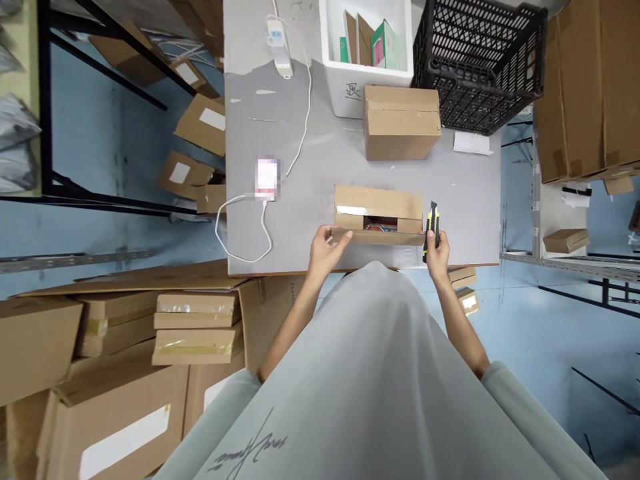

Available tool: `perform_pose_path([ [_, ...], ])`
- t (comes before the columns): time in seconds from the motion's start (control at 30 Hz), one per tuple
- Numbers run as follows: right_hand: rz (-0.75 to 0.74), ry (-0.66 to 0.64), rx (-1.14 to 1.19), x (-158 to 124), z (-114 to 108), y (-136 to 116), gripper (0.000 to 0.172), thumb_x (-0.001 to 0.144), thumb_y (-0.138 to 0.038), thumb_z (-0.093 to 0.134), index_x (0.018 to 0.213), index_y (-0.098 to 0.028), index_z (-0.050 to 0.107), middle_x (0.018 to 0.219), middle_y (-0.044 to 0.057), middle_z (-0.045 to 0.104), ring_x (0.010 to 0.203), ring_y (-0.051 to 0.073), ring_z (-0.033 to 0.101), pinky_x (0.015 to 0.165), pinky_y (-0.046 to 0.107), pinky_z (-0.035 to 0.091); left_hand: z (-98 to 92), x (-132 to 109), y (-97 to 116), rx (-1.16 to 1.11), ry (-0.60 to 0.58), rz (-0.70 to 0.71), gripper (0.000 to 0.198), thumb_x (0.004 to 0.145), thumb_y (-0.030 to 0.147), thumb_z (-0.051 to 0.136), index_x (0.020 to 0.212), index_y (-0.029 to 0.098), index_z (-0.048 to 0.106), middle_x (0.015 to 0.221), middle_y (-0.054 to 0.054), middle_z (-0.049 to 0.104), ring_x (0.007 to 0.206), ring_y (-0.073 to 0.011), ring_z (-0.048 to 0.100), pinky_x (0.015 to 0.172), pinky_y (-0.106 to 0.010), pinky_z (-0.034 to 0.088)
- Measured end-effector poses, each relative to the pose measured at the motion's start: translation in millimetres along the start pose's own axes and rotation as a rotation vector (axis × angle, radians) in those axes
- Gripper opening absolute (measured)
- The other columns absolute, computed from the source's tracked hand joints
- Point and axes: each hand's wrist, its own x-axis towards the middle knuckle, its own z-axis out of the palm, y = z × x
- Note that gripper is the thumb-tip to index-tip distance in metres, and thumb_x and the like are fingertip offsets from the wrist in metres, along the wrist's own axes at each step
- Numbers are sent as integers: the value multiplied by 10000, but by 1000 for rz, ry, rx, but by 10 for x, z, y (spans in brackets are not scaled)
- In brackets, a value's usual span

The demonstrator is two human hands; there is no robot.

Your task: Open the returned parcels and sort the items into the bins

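A small cardboard box (379, 202) lies near the front edge of the grey table (310, 167), its flaps partly open with something red showing inside. My left hand (327, 243) grips the near flap at the box's left corner, fingers closed on it. My right hand (439, 250) is wrapped round a yellow and black utility knife (432, 227), held upright beside the box's right end.
A sealed cardboard box (401, 122) sits farther back, by a white foam bin (367, 50) and a black plastic crate (480, 60). A phone (267, 179) on a white cable and a power strip (280, 47) lie left. Cardboard cartons (120, 360) are stacked on the floor, left.
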Motion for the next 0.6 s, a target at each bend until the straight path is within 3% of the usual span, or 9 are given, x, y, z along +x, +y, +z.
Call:
perform_pose_path([
  [0.13, 13, -99, 40, -43, -202, 69, 501, 1074, -784, 532, 1058, -290, 613, 1010, 86, 829, 1031, 261, 786, 920, 384, 642, -11, -138, 22, 83, 64, -59, 303, 943, 480, 861, 1044, 251, 691, 1548, -157, 607, 1565, -344, 558, 1168, -468, 590],
  [0.23, 67, -122, 133, 152, -304, 288, 518, 1040, -813, 587, 1072, -297, 555, 907, 47, 804, 839, 238, 793, 777, 355, 640, 69, -201, -32, -31, 86, -222, 339, 930, 442, 837, 1147, 274, 639, 1589, -144, 532, 1506, -326, 608, 1095, -455, 649],
  [0.33, 143, -24, 155, 513, -316, 661, 573, 978, -841, 624, 1071, -287, 514, 873, 11, 767, 672, 196, 750, 667, 307, 588, 176, -270, -99, -308, 84, -356, 440, 884, 411, 813, 1231, 288, 572, 1407, -112, 627, 1295, -289, 736, 1012, -455, 692],
  [0.43, 206, 49, 31, 874, -266, 1096, 545, 941, -805, 616, 996, -272, 521, 810, -2, 719, 692, 195, 711, 705, 306, 564, 212, -290, -148, -488, 98, -384, 470, 778, 288, 775, 1210, 276, 590, 1133, -54, 719, 1115, -242, 781, 975, -412, 685],
  [0.6, 274, -14, -314, 1185, -153, 1624, 372, 932, -638, 593, 921, -267, 568, 872, 73, 745, 867, 270, 684, 869, 385, 579, 48, 72, -146, -482, 158, -353, 682, 569, 118, 695, 1239, 243, 697, 1054, -33, 783, 970, -211, 753, 766, -293, 605],
])
